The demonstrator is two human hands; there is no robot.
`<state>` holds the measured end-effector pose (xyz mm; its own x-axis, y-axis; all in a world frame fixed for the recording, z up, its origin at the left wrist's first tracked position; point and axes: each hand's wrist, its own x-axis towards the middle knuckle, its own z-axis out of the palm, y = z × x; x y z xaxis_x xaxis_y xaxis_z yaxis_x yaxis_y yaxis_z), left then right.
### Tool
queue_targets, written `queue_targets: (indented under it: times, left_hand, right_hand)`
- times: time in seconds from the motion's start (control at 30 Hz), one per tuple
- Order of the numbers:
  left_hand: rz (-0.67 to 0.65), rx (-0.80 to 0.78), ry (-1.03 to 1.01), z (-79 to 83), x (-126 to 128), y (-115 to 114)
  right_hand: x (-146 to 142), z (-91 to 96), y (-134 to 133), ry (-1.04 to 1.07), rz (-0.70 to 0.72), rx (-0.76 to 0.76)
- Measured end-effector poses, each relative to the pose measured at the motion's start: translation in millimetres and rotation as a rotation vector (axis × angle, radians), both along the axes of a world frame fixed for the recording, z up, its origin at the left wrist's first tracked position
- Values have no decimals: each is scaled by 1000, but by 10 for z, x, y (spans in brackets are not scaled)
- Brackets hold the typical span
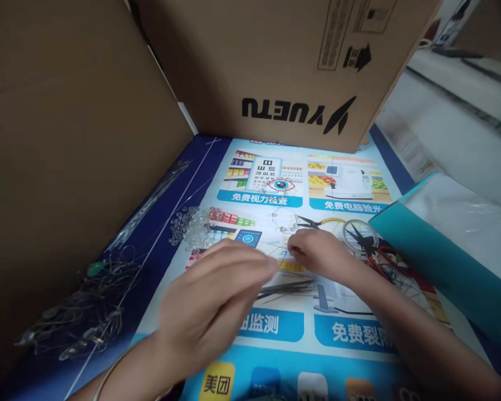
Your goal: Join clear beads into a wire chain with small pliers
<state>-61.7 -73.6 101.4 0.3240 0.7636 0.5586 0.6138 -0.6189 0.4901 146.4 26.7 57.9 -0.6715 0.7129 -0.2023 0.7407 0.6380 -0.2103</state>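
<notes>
My left hand [217, 295] is over the printed mat, its fingers drawn together at the tips; what they pinch is hidden. Just to its right, my right hand [317, 250] is curled closed, with a thin wire-like line [283, 255] between the two hands. Beyond the fingers lies a small ring of clear beads [284, 220], touching or close to yellow-handled pliers [315, 223]. A heap of clear beads [194, 229] sits beyond my left hand, with pinkish beads [217, 214] at its far edge. Thin straight wires [290, 287] lie below the hands.
Red-handled scissors [369, 245] lie by a clear round ring [345, 236]. A teal-sided box [434, 245] stands at right. Tangled wire pieces with beads [92, 306] lie at left. Cardboard walls [275, 55] close off the back and left.
</notes>
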Motion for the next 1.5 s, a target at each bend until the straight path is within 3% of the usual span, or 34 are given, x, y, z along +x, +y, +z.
queue_targets:
  times: [0.13, 0.27, 0.43, 0.77, 0.9, 1.07, 1.2, 1.33, 1.5]
  left_hand:
    - [59, 53, 378, -343, 152, 368]
    - [2, -14, 599, -575, 201, 456]
    - [50, -42, 727, -587, 271, 490]
    - [183, -206, 761, -623, 401, 567]
    - [228, -285, 600, -735, 316, 590]
    - [205, -465, 106, -875, 224, 647]
    - [224, -713, -252, -997, 214, 674]
    - [204, -915, -522, -1079, 243, 684]
    - [169, -981, -746, -1102, 301, 679]
  right_hand:
    - [41, 24, -44, 8, 24, 38]
    - [53, 16, -75, -16, 59, 75]
    - [35, -52, -81, -39, 50, 64]
    - [59, -232, -35, 224, -184, -36]
    - [77, -327, -23, 422, -251, -142]
    - [57, -483, -51, 647, -363, -312]
    - [35, -592, -57, 788, -427, -472]
    - [47, -615, -24, 891, -470, -568]
    - [71, -579, 11, 977, -517, -645]
